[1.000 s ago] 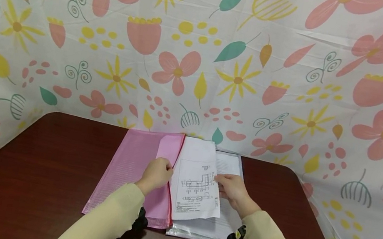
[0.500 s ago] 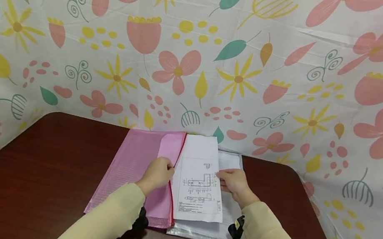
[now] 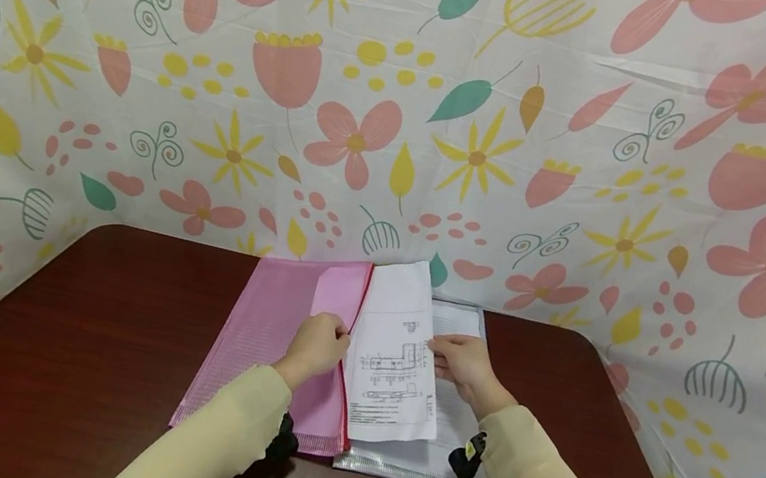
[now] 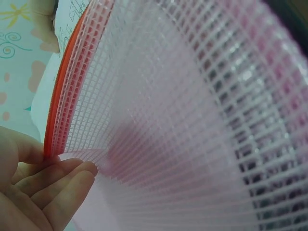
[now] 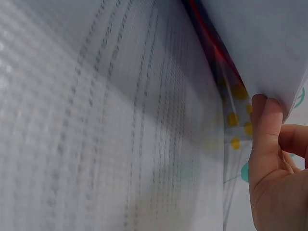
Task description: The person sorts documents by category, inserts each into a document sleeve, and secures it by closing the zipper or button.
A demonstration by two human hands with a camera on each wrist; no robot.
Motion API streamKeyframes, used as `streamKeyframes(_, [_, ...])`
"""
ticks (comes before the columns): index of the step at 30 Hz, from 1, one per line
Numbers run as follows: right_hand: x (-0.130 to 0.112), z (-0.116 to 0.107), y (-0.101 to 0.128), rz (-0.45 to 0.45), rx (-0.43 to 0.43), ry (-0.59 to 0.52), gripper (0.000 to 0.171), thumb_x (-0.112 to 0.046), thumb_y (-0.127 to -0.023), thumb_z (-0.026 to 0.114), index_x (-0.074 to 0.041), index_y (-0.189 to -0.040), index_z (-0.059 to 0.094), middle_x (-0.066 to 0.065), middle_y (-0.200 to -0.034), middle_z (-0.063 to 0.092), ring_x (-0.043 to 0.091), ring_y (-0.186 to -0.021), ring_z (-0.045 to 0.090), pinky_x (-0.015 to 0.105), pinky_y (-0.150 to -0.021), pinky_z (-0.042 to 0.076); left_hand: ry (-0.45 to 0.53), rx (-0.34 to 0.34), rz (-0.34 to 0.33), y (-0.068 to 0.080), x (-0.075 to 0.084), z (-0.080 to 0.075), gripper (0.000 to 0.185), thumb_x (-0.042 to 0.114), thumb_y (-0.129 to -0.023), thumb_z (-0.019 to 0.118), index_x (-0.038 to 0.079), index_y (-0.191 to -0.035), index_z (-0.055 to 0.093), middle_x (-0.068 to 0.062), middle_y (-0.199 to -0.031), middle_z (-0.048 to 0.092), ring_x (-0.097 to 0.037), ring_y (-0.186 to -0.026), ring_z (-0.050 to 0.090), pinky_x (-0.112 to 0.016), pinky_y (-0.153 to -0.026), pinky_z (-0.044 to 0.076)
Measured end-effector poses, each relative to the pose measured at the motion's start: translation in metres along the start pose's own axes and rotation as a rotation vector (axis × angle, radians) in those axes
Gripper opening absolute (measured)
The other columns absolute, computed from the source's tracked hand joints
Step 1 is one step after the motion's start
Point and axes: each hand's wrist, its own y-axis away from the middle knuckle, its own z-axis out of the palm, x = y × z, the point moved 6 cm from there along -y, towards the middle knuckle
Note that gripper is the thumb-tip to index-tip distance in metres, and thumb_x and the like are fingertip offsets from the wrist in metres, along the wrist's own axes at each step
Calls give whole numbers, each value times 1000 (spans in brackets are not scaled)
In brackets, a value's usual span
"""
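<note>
Standing by, I see a printed sheet [image 3: 395,393] with line drawings at the lower middle of the head view, its left edge by the red zipper [image 4: 51,120] of a pink mesh pouch [image 3: 246,351]. The right hand [image 3: 467,365] pinches the sheet's right edge between thumb and fingers; the left hand [image 3: 314,346] grips the pink pouch at its zipper edge. How far the sheet reaches inside, I can't tell. Beneath it, right of centre, a pale mesh pouch [image 3: 420,472] shows printed paper through its face. Both pouches lie on a dark reddish-brown surface [image 3: 70,339]. Flower-patterned cloth [image 3: 382,61] fills the upper frame.
</note>
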Motion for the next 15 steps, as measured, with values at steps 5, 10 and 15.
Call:
streamKeyframes(5, [-1,6,3,-10,-15,-42,37,-8,-89,60,13,-120,55,5,-77,69,10,-65,66,26,-62,57,-6,15,7,0,1,-2,15,6,-88,56,3,-77,65,-4,-68,61,-13,-59,50,-23,-52,39])
streamKeyframes(10, [-2,13,5,-19,-37,-74,37,-7,-90,59,14,-120,55,4,-76,68,10,-66,65,26,-62,56,-1,9,-4,0,2,-2,16,6,-88,55,3,-75,64,-5,-68,61,-14,-58,51,-24,-52,40])
streamKeyframes(15, [-2,18,5,-24,-43,-89,37,-8,-90,60,14,-119,56,3,-74,68,9,-64,65,25,-61,56,13,22,34,1,4,-4,15,5,-85,54,3,-73,62,-4,-65,58,-14,-56,50,-24,-51,40])
